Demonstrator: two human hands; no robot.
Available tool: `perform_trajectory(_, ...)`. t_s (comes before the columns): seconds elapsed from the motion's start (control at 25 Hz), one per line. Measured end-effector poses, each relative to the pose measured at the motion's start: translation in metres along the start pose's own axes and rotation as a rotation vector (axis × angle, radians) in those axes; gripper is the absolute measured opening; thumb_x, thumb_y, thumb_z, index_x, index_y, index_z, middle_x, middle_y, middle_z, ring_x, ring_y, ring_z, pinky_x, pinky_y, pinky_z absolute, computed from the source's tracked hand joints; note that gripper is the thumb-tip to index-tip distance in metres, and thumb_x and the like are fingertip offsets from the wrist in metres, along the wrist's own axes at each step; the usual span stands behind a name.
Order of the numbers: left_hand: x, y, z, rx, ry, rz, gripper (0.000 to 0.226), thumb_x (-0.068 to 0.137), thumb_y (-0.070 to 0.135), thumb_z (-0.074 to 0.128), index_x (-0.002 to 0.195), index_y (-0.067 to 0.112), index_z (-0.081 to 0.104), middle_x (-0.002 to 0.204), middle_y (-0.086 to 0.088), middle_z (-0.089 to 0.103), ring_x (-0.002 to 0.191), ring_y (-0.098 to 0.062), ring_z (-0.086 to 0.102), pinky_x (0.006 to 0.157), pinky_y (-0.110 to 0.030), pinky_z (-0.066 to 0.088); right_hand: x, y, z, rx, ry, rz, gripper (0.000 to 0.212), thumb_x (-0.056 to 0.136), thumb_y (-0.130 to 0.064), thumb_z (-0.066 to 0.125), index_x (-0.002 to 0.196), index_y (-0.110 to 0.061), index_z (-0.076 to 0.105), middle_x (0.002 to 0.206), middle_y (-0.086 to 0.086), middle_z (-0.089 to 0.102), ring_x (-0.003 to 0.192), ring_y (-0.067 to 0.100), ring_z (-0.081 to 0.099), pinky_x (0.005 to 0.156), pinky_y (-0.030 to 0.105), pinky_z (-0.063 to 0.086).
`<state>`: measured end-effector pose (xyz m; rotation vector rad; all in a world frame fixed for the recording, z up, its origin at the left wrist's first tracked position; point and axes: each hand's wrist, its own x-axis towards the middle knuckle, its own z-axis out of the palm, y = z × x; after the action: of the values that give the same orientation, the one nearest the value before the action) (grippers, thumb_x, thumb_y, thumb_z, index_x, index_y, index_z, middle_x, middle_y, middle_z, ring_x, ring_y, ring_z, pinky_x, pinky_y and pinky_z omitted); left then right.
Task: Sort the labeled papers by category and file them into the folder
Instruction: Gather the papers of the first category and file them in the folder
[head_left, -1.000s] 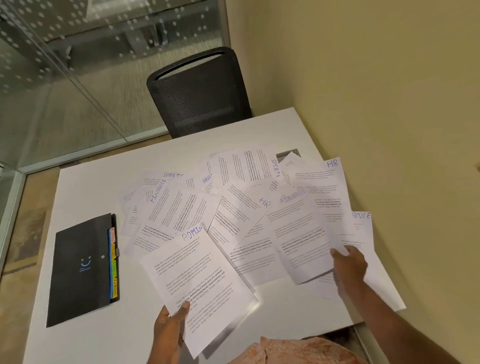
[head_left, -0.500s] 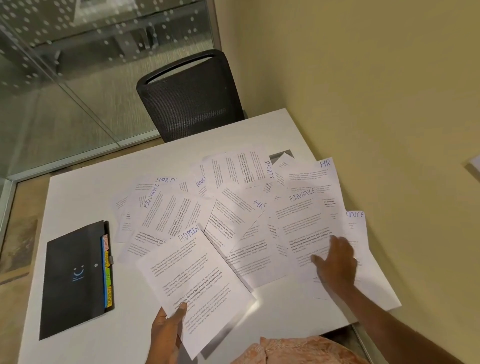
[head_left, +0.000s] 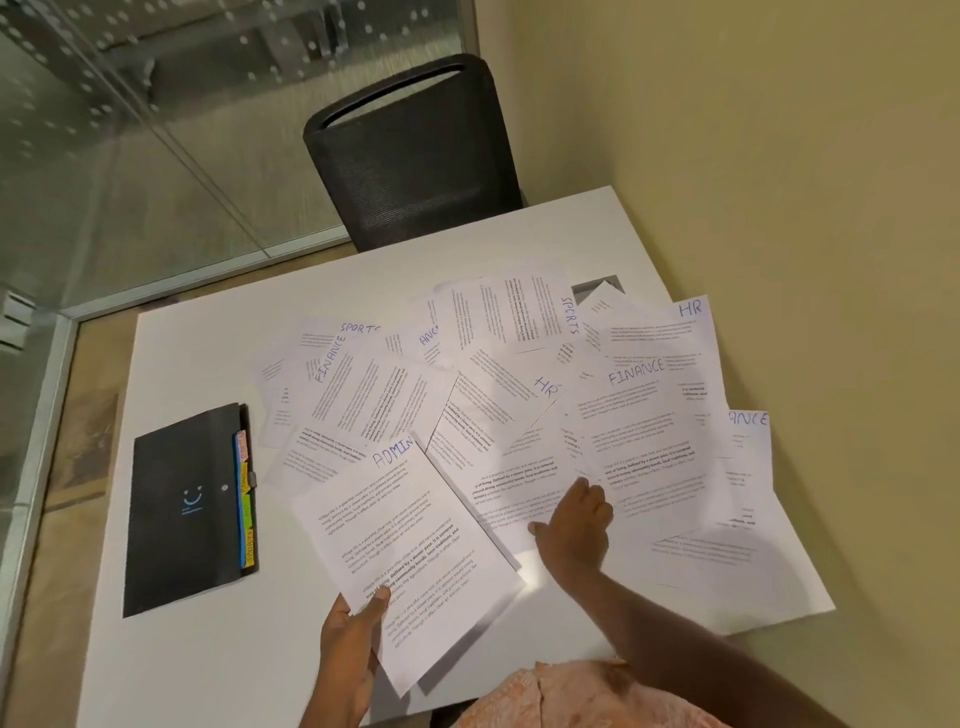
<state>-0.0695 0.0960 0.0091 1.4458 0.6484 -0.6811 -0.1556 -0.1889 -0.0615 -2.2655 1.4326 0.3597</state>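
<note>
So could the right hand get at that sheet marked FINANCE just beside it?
Probably yes. The right hand rests empty on the papers just below the FINANCE sheet, which lies on top of the pile with nothing over it.

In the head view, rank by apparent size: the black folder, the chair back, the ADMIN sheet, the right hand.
1. Chair back
2. ADMIN sheet and black folder: look alike; the sheet is nearer, so unranked
3. Right hand
</note>
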Motion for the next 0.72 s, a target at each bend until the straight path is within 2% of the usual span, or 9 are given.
perform_trajectory(0.12,-0.001,0.0,-0.007,0.008,0.006,-0.003,0.037,0.098,-0.001,0.069,0.128,0.019,0.07,0.122,-0.007,0.079,0.113,-0.034,0.074,0.106,-0.05,0.052,0.0,-0.005,0.006,-0.034,0.008,-0.033,0.112,0.059,-0.055,0.101,0.129,-0.001,0.033,0.116,0.018,0.058,0.102,0.03,0.061,0.088,0.036,0.059)
perform_trajectory(0.2,-0.002,0.0,-0.008,0.007,0.003,-0.002,0.038,0.098,-0.002,0.068,0.13,0.018,0.07,0.122,-0.008,0.079,0.113,-0.034,0.074,0.107,-0.05,0.051,-0.002,-0.008,0.002,-0.017,0.03,-0.002,0.11,0.06,-0.054,0.101,0.131,-0.002,0.034,0.118,0.017,0.058,0.103,0.029,0.063,0.084,0.035,0.062)
perform_trajectory(0.32,-0.002,0.003,-0.007,-0.007,0.0,-0.003,0.039,0.098,-0.004,0.067,0.133,0.015,0.068,0.124,-0.01,0.078,0.115,-0.035,0.073,0.106,-0.048,0.051,-0.006,-0.012,-0.007,-0.065,0.037,0.065,0.104,0.063,-0.063,0.095,0.134,-0.009,0.041,0.121,0.01,0.058,0.106,0.025,0.06,0.073,0.036,0.061)
perform_trajectory(0.4,-0.002,0.005,-0.005,-0.008,-0.008,-0.001,0.039,0.098,-0.004,0.067,0.134,0.014,0.068,0.125,-0.01,0.078,0.113,-0.033,0.074,0.103,-0.045,0.053,-0.005,-0.012,-0.008,-0.073,0.055,0.081,0.107,0.059,-0.065,0.095,0.135,-0.01,0.042,0.12,0.01,0.056,0.104,0.025,0.057,0.072,0.036,0.061)
perform_trajectory(0.56,-0.005,0.008,-0.001,-0.018,-0.019,0.003,0.041,0.097,-0.004,0.067,0.134,0.013,0.067,0.122,-0.008,0.079,0.109,-0.028,0.076,0.086,-0.039,0.065,0.006,-0.011,0.002,-0.098,0.036,0.067,0.112,0.056,-0.064,0.096,0.133,-0.005,0.041,0.119,0.014,0.055,0.103,0.028,0.057,0.089,0.036,0.052)
perform_trajectory(0.64,-0.005,0.008,-0.002,-0.024,-0.02,0.003,0.042,0.097,-0.005,0.067,0.136,0.011,0.066,0.124,-0.009,0.078,0.112,-0.031,0.075,0.085,-0.038,0.065,0.01,-0.013,0.005,-0.092,0.027,0.071,0.107,0.056,-0.059,0.097,0.13,-0.005,0.04,0.116,0.014,0.055,0.1,0.026,0.058,0.089,0.034,0.05)
perform_trajectory(0.72,-0.005,0.006,-0.003,-0.024,-0.012,-0.003,0.043,0.097,-0.005,0.068,0.137,0.01,0.066,0.125,-0.011,0.077,0.113,-0.034,0.074,0.083,-0.039,0.065,0.011,-0.014,0.008,-0.024,0.026,0.087,0.105,0.057,-0.047,0.101,0.128,-0.005,0.037,0.116,0.015,0.056,0.099,0.024,0.06,0.087,0.031,0.056)
